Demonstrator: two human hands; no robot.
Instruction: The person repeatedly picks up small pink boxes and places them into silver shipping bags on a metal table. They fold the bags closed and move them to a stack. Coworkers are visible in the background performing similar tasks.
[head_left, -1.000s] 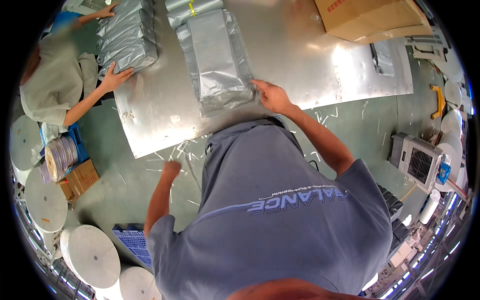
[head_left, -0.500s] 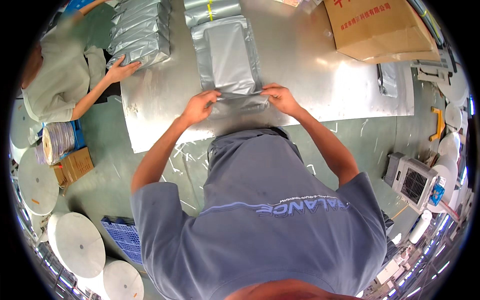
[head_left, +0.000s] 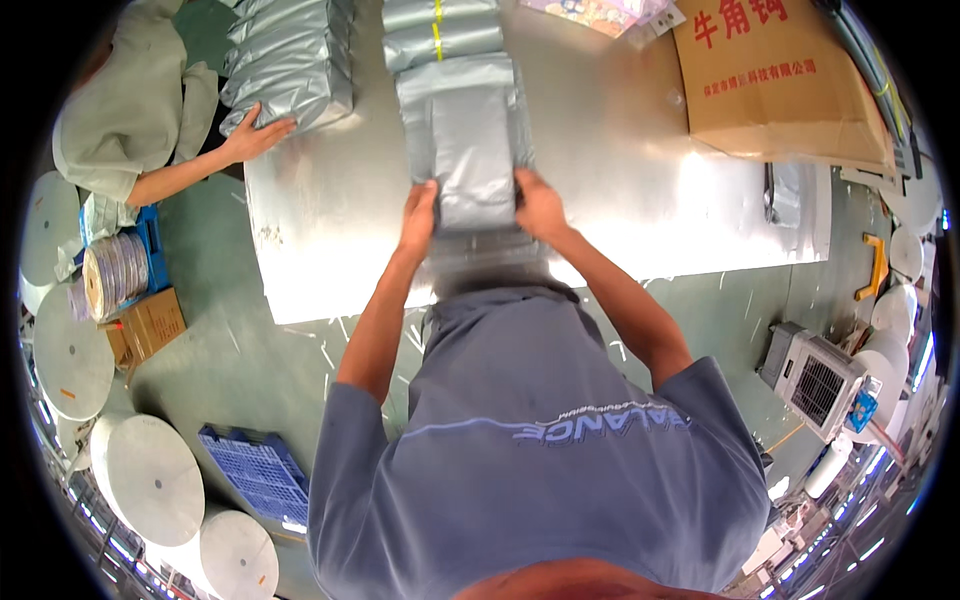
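A flat silver plastic bag (head_left: 473, 150), its near end folded back over itself, lies on the metal table in front of me. My left hand (head_left: 420, 215) grips its near left side, thumb up along the edge. On the near right side my right hand (head_left: 540, 205) holds it the same way, with some fingers hidden. Just beyond it are silver bundles (head_left: 465, 40) with a yellow strap.
At the left, a co-worker's hand (head_left: 255, 138) rests on a row of silver packs (head_left: 300, 85). A cardboard box (head_left: 770, 100) stands at the back right of the metal table (head_left: 620, 200). On the floor are a blue pallet (head_left: 258, 475) and large white rolls (head_left: 155, 480).
The bag's near edge, pinched in both hands before, is now folded over its top. My hands have shifted to its sides, closer together. The head view has also shifted slightly.
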